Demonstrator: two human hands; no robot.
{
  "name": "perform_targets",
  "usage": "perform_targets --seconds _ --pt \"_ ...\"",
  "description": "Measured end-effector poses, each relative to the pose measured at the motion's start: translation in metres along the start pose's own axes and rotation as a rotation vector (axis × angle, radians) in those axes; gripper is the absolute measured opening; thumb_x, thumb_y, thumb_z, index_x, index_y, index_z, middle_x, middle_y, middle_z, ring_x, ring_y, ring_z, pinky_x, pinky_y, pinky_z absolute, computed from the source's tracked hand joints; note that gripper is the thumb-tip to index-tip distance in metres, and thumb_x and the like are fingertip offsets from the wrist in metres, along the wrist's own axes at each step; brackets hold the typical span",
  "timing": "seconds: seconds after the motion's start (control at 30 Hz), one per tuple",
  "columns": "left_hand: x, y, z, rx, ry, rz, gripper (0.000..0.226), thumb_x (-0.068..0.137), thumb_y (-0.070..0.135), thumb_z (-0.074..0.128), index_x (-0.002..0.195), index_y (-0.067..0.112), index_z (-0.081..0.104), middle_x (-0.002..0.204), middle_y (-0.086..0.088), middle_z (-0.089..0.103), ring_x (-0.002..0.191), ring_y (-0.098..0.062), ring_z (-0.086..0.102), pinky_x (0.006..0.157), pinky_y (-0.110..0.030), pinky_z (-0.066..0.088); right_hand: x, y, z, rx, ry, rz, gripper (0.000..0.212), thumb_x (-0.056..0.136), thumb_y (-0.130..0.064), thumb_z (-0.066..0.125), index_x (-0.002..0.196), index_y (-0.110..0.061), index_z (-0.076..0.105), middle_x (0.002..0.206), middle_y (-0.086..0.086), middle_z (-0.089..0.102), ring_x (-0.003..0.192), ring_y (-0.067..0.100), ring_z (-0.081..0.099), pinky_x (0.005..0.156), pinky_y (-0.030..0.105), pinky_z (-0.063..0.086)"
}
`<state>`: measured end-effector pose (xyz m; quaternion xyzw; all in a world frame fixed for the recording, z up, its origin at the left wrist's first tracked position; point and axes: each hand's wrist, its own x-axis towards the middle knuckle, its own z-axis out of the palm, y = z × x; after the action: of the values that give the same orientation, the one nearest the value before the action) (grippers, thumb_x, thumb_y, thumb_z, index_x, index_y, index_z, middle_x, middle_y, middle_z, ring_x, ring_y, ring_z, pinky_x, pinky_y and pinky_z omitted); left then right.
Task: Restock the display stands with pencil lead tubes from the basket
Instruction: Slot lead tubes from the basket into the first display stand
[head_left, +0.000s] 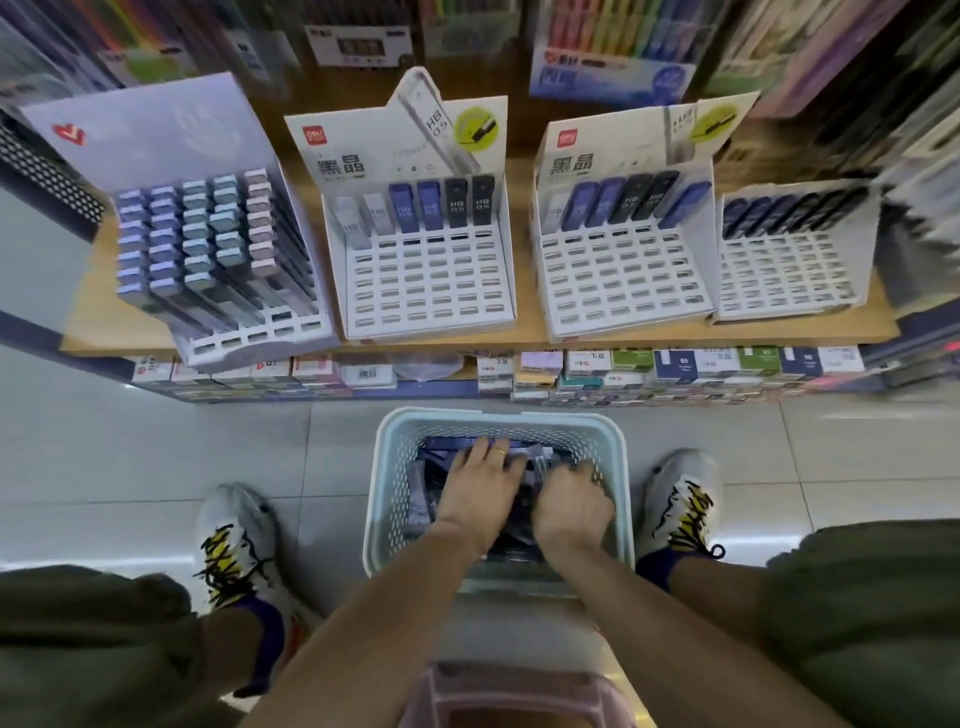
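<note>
Pale-green plastic basket sitting on floor between feet | both hands digging in lead tubes | left hand fingers lying flat, spread | right hand fingers curling in, grip unclear | risk: overfull grab spilling tubes; middle stand slots mostly empty

Basket on floor betw. both shoes; walls enclose it, open from above only. Both hands fill most of opening. Stand 2: back row occupied, all slots in front free. Stand 3 same. Stand 1 nearly full; only front row free.
</note>
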<state>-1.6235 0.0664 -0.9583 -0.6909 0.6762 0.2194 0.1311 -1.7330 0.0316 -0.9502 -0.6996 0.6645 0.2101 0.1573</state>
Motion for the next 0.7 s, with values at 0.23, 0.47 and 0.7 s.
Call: perform_targets --seconds 0.23,0.47,0.7 --pt "-0.001 -0.012 -0.002 -0.069 -0.041 -0.087 0.08 0.077 -0.002 0.078 0.145 0.015 0.039 0.152 -0.014 0.034 0.137 -0.035 0.037 0.11 -0.045 0.041 0.006 0.005 0.006 0.057 -0.038 -0.019 0.021 0.1 -0.003 0.045 0.116 -0.01 0.055 0.105 0.007 0.073 0.096 0.025 0.072 0.072 0.033 0.055" --pt "-0.003 -0.015 0.005 -0.517 0.022 -0.211 0.043 0.097 0.01 0.06 0.138 0.018 0.052 0.134 -0.008 0.053 0.125 -0.027 0.052 0.106 -0.036 0.045 0.006 0.011 0.0 0.266 -0.115 -0.004 0.023 0.094 -0.006 0.057 0.117 -0.006 0.057 0.11 0.015 0.071 0.104 0.031 0.069 0.078 0.036 0.055" --pt "-0.027 -0.001 -0.009 -1.258 -0.043 -0.503 0.02 0.105 0.041 0.048 0.111 0.022 0.052 0.101 -0.021 0.064 0.093 -0.037 0.067 0.081 -0.046 0.056 -0.006 0.019 -0.006 0.758 -0.216 -0.039 0.008 0.09 -0.019 0.065 0.098 -0.022 0.063 0.093 0.005 0.072 0.082 0.026 0.067 0.076 0.041 0.059"
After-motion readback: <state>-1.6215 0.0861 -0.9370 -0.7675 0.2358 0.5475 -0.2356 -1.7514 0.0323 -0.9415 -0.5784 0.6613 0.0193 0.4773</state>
